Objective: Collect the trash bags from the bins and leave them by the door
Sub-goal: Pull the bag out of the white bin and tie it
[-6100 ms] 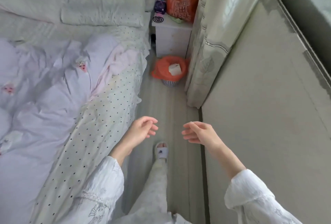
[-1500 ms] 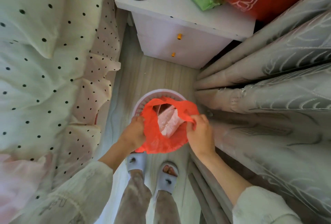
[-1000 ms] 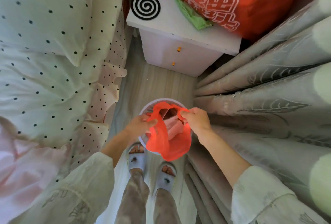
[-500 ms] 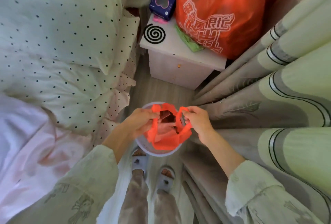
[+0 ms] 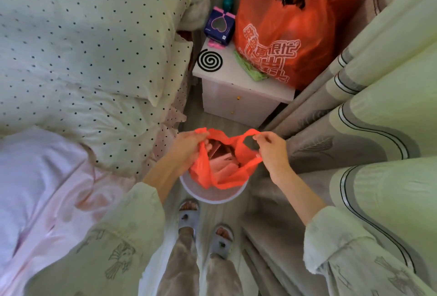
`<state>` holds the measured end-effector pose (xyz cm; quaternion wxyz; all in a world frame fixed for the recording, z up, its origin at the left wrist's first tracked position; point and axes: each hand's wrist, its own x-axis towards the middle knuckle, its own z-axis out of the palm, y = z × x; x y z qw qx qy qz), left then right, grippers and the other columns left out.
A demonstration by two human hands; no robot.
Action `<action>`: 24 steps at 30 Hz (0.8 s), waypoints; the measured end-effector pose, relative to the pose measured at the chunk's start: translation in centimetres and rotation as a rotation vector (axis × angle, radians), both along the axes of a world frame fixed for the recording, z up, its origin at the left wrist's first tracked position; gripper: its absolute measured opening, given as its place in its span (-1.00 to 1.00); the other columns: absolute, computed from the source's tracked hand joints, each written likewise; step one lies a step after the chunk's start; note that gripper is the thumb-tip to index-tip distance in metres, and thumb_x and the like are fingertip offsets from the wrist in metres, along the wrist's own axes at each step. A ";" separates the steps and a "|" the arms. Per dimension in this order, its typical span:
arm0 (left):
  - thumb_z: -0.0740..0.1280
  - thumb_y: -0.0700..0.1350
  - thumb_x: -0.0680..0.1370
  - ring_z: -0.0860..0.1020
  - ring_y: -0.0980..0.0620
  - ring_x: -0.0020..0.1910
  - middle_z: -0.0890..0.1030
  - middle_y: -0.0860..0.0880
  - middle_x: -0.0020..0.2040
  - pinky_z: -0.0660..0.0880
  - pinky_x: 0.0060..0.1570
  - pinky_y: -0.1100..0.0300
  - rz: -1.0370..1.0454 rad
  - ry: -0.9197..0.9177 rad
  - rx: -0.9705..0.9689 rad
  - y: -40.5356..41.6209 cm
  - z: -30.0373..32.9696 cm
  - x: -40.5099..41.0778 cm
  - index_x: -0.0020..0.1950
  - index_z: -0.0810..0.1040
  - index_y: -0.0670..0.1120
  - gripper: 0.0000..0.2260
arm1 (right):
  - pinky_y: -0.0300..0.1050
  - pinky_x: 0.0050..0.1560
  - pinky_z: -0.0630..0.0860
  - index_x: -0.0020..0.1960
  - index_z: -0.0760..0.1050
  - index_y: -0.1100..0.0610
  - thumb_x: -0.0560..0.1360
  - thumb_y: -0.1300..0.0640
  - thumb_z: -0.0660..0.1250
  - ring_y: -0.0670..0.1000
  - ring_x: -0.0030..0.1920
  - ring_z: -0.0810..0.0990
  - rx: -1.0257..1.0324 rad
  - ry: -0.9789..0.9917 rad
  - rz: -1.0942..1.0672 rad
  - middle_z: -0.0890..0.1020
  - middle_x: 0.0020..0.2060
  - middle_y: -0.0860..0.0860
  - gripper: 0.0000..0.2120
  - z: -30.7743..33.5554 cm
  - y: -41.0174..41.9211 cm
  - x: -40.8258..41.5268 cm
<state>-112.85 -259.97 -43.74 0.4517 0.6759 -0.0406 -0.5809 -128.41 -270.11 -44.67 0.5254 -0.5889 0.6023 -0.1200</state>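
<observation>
An orange trash bag (image 5: pixel 220 172) hangs over a small white bin (image 5: pixel 212 195) on the floor, just in front of my feet. Crumpled pale paper shows inside the bag's open mouth. My left hand (image 5: pixel 189 149) grips the bag's left handle. My right hand (image 5: pixel 272 151) pinches the right handle loop, and the two handles are pulled apart. The bag's bottom still sits inside the bin's rim.
A bed with a dotted pillow (image 5: pixel 82 47) fills the left. A white nightstand (image 5: pixel 238 97) stands beyond the bin, with a large orange shopping bag (image 5: pixel 290 28) and a black coil (image 5: pixel 210 60) on it. Curtains (image 5: pixel 378 106) close off the right side; the floor strip is narrow.
Both hands have lifted the bag's handles higher and spread them wider apart, raising the bag above the bin. My head has risen, so the bin looks farther away.
</observation>
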 end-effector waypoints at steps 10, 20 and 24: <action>0.16 -0.38 0.50 0.56 0.19 -0.40 0.59 0.04 -0.41 0.50 -0.43 0.41 -0.176 0.105 0.026 0.5 -1.9 -1.7 -0.13 0.56 -0.17 -0.79 | -0.43 -0.56 0.26 -0.34 0.44 0.10 0.48 0.33 0.25 -0.10 -0.45 0.31 0.355 -0.114 0.035 0.42 -0.50 -0.05 -0.74 -2.0 3.0 -0.4; 0.26 0.04 0.12 0.32 -0.20 0.33 0.48 -0.20 0.20 0.24 0.38 0.02 -0.466 -0.499 0.081 -0.7 -13.0 0.5 -0.03 0.61 -0.07 -0.53 | -0.47 -0.23 0.43 0.10 0.55 0.36 0.46 0.41 0.25 -0.09 -0.23 0.51 0.177 -0.108 0.050 0.58 -0.09 0.10 -0.77 -10.1 1.4 0.3; 0.23 0.11 0.20 0.34 0.18 0.17 0.49 -0.21 0.13 0.13 0.22 0.59 -0.533 -0.513 -0.153 -1.4 -16.1 0.5 0.00 0.48 0.04 -0.60 | -0.46 -0.25 0.43 0.05 0.56 0.31 0.49 0.30 0.28 -0.15 -0.27 0.49 0.156 -0.107 0.044 0.57 -0.27 0.00 -0.83 -13.3 -0.5 1.0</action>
